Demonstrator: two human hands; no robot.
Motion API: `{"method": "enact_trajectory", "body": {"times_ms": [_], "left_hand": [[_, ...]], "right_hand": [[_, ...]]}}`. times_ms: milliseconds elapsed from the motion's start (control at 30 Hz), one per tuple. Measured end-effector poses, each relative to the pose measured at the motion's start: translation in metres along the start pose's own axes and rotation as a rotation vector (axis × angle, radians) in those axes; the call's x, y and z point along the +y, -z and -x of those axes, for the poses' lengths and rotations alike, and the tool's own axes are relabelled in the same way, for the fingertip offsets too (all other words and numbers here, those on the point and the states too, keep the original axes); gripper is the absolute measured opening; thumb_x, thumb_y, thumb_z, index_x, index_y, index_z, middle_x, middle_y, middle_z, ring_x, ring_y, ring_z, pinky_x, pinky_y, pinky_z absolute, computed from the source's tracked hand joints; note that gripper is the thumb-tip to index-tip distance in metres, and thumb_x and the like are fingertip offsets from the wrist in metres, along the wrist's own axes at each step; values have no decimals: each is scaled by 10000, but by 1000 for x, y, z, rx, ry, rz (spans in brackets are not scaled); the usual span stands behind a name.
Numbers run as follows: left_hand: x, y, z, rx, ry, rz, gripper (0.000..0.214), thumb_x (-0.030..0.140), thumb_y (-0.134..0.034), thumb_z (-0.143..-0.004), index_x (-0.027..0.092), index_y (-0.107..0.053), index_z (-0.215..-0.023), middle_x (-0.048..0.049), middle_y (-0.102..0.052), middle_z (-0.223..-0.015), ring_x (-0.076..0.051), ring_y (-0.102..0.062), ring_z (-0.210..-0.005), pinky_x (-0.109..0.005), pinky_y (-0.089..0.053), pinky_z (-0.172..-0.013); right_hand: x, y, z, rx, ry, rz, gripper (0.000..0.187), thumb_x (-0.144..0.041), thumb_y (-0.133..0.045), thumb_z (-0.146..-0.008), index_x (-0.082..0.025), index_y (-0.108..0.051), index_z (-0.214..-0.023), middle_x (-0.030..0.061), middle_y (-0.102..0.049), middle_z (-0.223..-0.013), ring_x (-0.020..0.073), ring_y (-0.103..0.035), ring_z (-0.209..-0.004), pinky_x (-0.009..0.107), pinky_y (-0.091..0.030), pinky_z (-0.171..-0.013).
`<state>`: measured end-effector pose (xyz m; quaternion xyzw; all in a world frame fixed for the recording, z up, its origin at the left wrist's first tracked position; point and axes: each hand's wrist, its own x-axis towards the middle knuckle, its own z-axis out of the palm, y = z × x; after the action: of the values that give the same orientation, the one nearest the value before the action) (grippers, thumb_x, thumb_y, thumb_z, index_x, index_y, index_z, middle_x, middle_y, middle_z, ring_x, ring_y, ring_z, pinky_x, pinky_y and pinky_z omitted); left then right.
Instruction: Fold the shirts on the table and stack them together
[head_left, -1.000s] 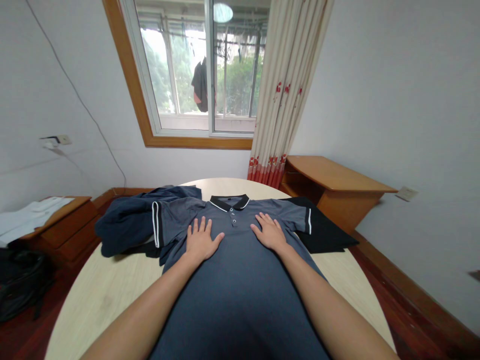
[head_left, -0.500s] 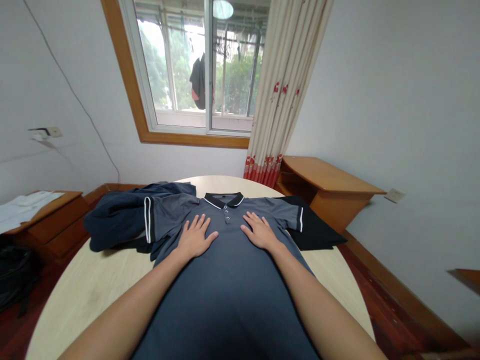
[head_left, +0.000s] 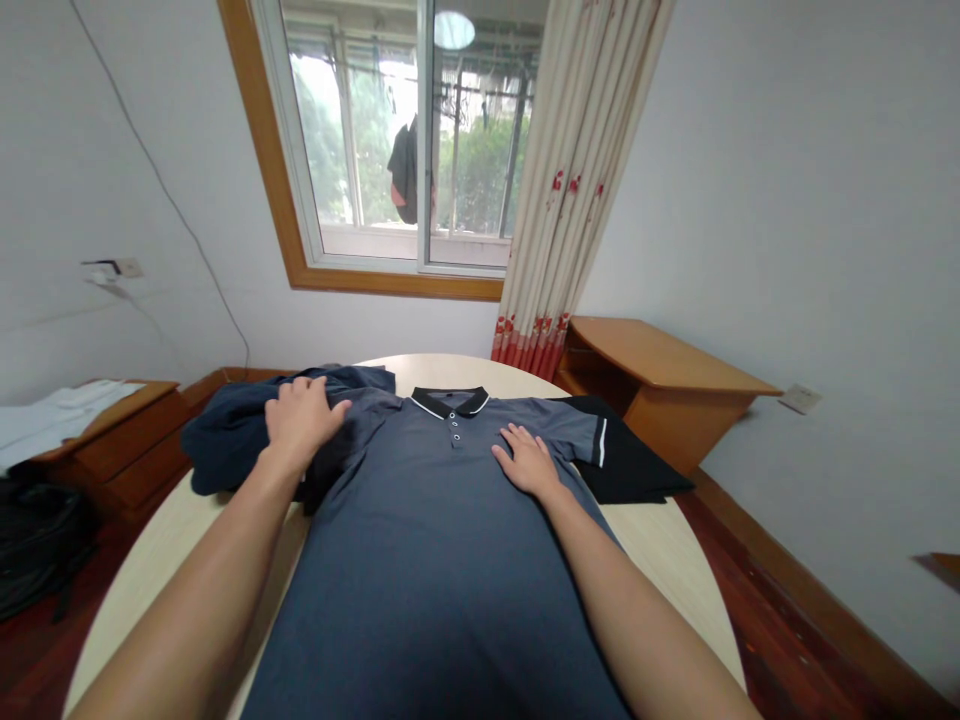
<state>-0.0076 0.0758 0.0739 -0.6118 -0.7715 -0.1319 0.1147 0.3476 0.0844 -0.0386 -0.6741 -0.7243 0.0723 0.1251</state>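
One dark grey polo shirt (head_left: 450,540) laid front side up on the round table (head_left: 667,560), with collar (head_left: 472,402) toward the window (head_left: 375,150) and lower part toward the near side, probably for keeping the whole chest within reach of both arms. Right hand (head_left: 529,462) flat on the chest, palm down, fingers lightly apart and pinching nothing; by judgement, a small weight against sliding of the cloth. Left hand (head_left: 300,420) out at the side, above or upon the left sleeve (head_left: 367,408), thumb well away from the fingers, so rather spread than closed. From this angle not possible to tell whether resting on the fabric or just over it, because of the cuff hidden beneath. Just beside that hand, a dark blue heap of clothing (head_left: 225,440), perhaps kept aside for leaving the middle to the shirt. Partly under the right sleeve (head_left: 574,425), a black cloth (head_left: 626,465), lying flat.
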Motion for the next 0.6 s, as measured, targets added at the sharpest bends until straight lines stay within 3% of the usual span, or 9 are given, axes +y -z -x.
{"method": "enact_trajectory", "body": {"times_ms": [133, 300, 400, 600], "left_hand": [[-29, -1, -14, -188, 121, 33, 621, 527, -588, -836, 121, -572, -1306, -201, -597, -1322, -354, -600, -1137, -397, -501, -871], [-38, -11, -20, -351, 121, 45, 397, 458, -580, -831, 131, -705, -1018, -193, -700, -1138, -360, -656, -1056, -382, -505, -814], [-37, -11, -22, -331, 108, 75, 380, 409, -528, -840, 112, -692, -1010, -211, -703, -1111, -363, -669, -1030, -378, -507, -794], [-28, -4, -20, -143, 144, 228, 376, 393, -495, -838, 155, -617, -1102, -174, -711, -1074, -340, -679, -978, -363, -509, -763]], "right_hand": [[-1, 1, 0, 7, -1, -4, 582, -499, -343, -1003, -200, -430, -1495, 77, -318, -1609, 231, -236, -1498, 458, -154, -1208], [-1, 2, 1, 8, 3, -5, 583, -499, -352, -1000, -190, -443, -1486, 78, -330, -1603, 231, -251, -1494, 455, -163, -1208], [0, 1, 1, 4, 0, -3, 587, -498, -352, -999, -186, -442, -1487, 77, -324, -1605, 230, -247, -1495, 456, -156, -1212], [2, -1, 0, 38, 9, -10, 568, -483, -381, -997, -180, -467, -1470, 78, -351, -1592, 233, -270, -1488, 464, -170, -1210]]}}
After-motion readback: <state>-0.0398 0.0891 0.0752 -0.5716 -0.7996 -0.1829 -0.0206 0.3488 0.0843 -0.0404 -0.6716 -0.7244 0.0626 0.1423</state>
